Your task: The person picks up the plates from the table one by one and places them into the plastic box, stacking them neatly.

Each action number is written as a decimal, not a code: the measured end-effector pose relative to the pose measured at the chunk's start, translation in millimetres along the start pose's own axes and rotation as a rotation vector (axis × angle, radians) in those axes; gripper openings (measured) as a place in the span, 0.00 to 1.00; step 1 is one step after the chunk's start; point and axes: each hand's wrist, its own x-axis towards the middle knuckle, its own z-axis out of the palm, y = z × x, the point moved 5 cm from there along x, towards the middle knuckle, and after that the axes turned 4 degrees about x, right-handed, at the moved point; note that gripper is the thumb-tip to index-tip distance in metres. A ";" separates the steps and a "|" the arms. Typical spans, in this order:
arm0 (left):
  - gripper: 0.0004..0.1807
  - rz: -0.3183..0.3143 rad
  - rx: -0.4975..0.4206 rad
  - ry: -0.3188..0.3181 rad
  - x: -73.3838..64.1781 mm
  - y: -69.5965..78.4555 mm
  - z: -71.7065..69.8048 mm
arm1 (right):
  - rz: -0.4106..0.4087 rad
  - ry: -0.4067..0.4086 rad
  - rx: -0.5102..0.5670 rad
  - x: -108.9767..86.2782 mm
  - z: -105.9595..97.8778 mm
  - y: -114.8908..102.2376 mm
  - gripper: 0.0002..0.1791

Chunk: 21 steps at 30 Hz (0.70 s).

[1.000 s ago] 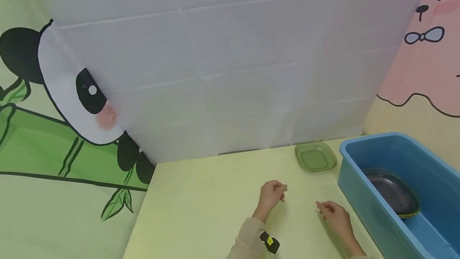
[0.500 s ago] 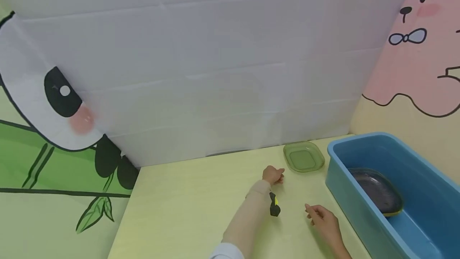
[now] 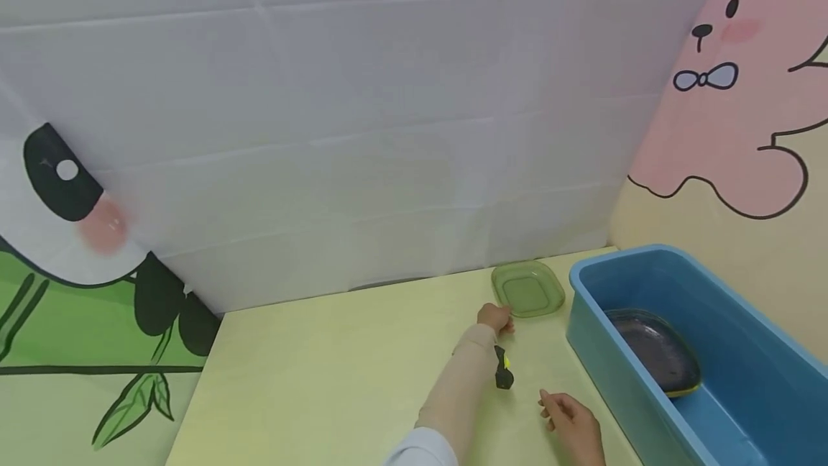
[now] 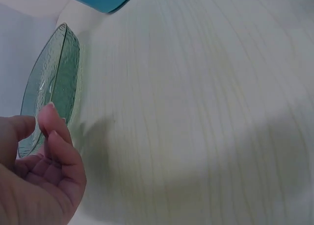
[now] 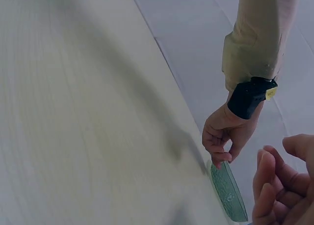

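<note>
A green, clear, rounded-square glass dish (image 3: 527, 289) lies at the back of the table. My left hand (image 3: 497, 317) is at the dish's near left corner, fingers loosely curled. In the left wrist view, a small gap shows between thumb and forefinger beside the rim of the dish (image 4: 68, 70); whether they touch the glass cannot be told. The right wrist view has the left hand (image 5: 228, 134) just over one end of the dish (image 5: 228, 193). Nearer the front, my right hand (image 3: 572, 426) hovers with loosely bent fingers, holding nothing.
A deep blue plastic tub (image 3: 647, 408) stands on the right, beside my right hand. Inside it leans a dark dish (image 3: 656, 351) with a yellowish edge. A white sheet (image 3: 362, 128) hangs along the back of the pale yellow table (image 3: 310, 372).
My left hand has reached forward to the dish's near corner. My right hand has stayed low over the table. The head view has turned a little to the right.
</note>
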 end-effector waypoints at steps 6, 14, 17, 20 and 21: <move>0.16 -0.035 -0.125 0.025 3.4 -6.1 4.6 | 0.007 0.031 -0.023 1.7 -5.8 7.7 0.24; 0.14 0.009 0.006 0.070 22.7 -10.9 -0.1 | 0.030 0.044 -0.017 -0.3 -7.3 15.3 0.22; 0.15 0.091 0.023 0.081 34.4 -16.4 -3.6 | 0.036 0.038 -0.010 -0.9 -6.7 16.7 0.23; 0.15 0.127 0.013 0.066 27.0 -15.0 -10.7 | 0.030 0.043 -0.018 -1.0 -8.6 16.9 0.23; 0.15 0.142 0.007 0.062 20.4 -13.3 -13.9 | 0.029 0.048 -0.024 -0.9 -10.0 17.2 0.23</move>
